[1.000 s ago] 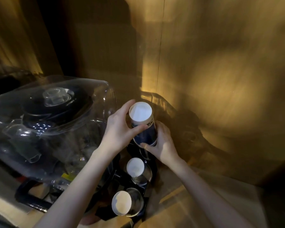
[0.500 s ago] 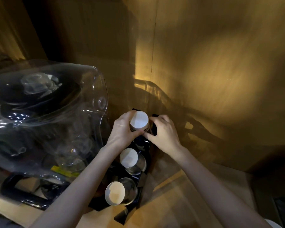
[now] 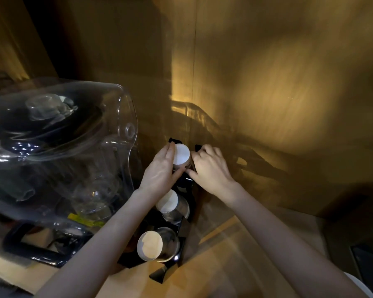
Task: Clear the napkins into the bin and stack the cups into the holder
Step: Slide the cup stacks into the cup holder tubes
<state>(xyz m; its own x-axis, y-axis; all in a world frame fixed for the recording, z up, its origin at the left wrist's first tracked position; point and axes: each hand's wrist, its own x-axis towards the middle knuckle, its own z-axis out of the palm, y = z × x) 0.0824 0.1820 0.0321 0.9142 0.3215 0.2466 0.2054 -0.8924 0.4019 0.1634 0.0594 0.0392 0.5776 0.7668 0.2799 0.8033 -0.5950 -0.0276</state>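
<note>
A black cup holder stands on the wooden counter against the wall. Its far slot holds an upside-down paper cup with a white bottom, sunk deep so that only its top shows. My left hand wraps the cup's left side and my right hand presses on its right side. Two more upside-down cup stacks sit in the nearer slots, the middle stack and the near stack. I see no napkins and no bin.
A large clear plastic dome over a dark appliance fills the left side, close to my left arm. A wooden wall rises right behind the holder. A dark object sits at the right edge of the counter.
The cup, held high above the holder a second ago with its dark side showing, has gone down into the far slot. Both hands followed it down.
</note>
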